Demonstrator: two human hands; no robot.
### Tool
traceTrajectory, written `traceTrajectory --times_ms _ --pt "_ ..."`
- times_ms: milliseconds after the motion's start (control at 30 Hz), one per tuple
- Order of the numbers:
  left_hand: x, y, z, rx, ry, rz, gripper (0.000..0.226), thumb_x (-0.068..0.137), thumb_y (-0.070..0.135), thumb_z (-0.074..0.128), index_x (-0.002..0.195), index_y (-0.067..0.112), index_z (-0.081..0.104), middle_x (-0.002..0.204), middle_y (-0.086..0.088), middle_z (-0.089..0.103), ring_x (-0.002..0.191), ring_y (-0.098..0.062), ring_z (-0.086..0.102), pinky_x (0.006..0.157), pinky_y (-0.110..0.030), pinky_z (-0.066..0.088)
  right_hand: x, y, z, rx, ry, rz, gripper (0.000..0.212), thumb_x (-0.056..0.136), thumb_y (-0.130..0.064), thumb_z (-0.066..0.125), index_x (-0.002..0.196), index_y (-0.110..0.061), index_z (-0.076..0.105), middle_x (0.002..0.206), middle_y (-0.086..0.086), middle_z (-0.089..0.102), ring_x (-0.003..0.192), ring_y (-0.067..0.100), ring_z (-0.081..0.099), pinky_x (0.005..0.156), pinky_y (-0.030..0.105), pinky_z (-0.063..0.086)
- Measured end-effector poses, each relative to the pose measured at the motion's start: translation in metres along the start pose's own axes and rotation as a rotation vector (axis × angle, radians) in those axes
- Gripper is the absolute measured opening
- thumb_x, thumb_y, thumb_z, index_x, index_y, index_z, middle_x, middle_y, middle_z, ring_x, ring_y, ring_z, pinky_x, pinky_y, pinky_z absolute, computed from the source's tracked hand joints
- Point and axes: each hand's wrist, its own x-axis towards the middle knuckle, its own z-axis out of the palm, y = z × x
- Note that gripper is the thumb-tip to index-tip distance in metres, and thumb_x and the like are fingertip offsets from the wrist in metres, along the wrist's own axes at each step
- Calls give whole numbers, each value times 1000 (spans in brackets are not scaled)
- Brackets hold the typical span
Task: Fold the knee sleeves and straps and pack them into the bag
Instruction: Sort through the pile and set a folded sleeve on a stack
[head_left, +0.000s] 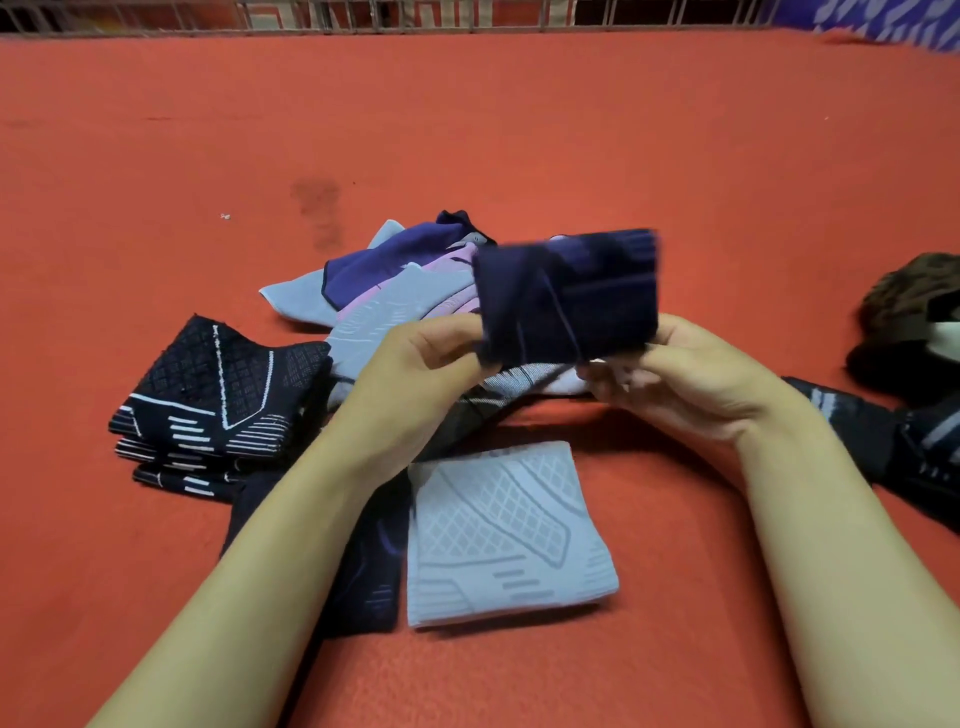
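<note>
Red floor mat (519, 130) spreads all around us. Our left hand (415, 358) and right hand (670, 379) pinch the dark blue strap (569, 296) up at twelve o'clock — we should keep its edges even, then lay it by the folded grey sleeve (506, 535) at six o'clock.

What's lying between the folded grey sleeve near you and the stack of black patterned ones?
In the head view, a dark navy sleeve lies flat between the grey sleeve and the black stack, partly under the left forearm.

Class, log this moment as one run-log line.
step: folding | hands: left, right grip dark navy fabric strap | done: folded pale grey knitted sleeve on red mat
</note>
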Motion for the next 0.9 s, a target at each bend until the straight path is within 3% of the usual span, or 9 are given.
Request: traceTrajectory --times_ms 167,267,333,400,467,533,633,733,900 --pt "-6 -6 13 398 -122 59 57 85 -23 47 99 19 83 112 -4 72 106 -22 70 93 -41 58 -19 -12 -24 -147 -17 185 46 95 7 39 87 -16 78 102 18 70 91 27 61 72 28 58" --pt "-9 -8 15 471 -210 95 54 87 -20 51 102 21 83 116 -1 70 107 -23 69 82 -35 60 -23 -16 -32 -144 -85 314 34 88 -21 51 97 -10 81 113 21 74 94 31 70 78 37 62" --pt "-9 -4 14 574 -228 157 54 86 -17 53 105 25 83 119 4 70 113 -20 68 86 -36 59 -27 -18 -32 -235 -122 331 33 91 -41 64 102 -13 79 103 14 76 80 23 71 69 31 58" --pt "-10 -1 15 619 -241 186 54 87 -15 56 110 27 81 115 9 71 108 -18 69 81 -36 56 -29 -20 -31 -326 -90 240 26 92 -38 69 96 -13 74 79 1 69 64 9 60 59 18 49" --pt "-13 2 22 700 -304 223 47 91 -8 62 119 27 77 110 17 70 98 -10 67 76 -21 49 -32 -26 -30 -462 -41 165 17 87 -27 68 89 -11 69 79 -3 70 71 4 62 66 15 50" --pt "-19 -4 33 847 -428 261 39 95 3 66 127 24 73 120 14 69 105 -4 65 87 -14 45 -36 -27 -34 -690 -53 259 24 79 -34 74 86 -12 70 86 1 74 78 4 65 75 19 51" --pt "-23 -21 42 1020 -515 195 41 94 14 52 128 21 74 138 5 65 121 -16 57 108 -28 40 -42 -23 -42 -946 -35 560 43 70 -45 87 100 -21 67 88 12 72 75 16 65 73 35 52" --pt "-23 -22 43 1017 -533 116 51 88 15 42 128 24 73 137 10 63 117 -18 53 108 -31 37 -42 -19 -44 -844 64 644 42 83 -30 85 112 -33 55 87 14 72 75 27 69 73 43 56" --pt "-23 -22 42 977 -531 64 49 92 20 40 128 31 71 132 17 60 120 -14 49 109 -23 33 -40 -16 -39 -780 -24 703 17 96 -19 72 108 -9 67 94 15 71 84 30 66 64 34 54"
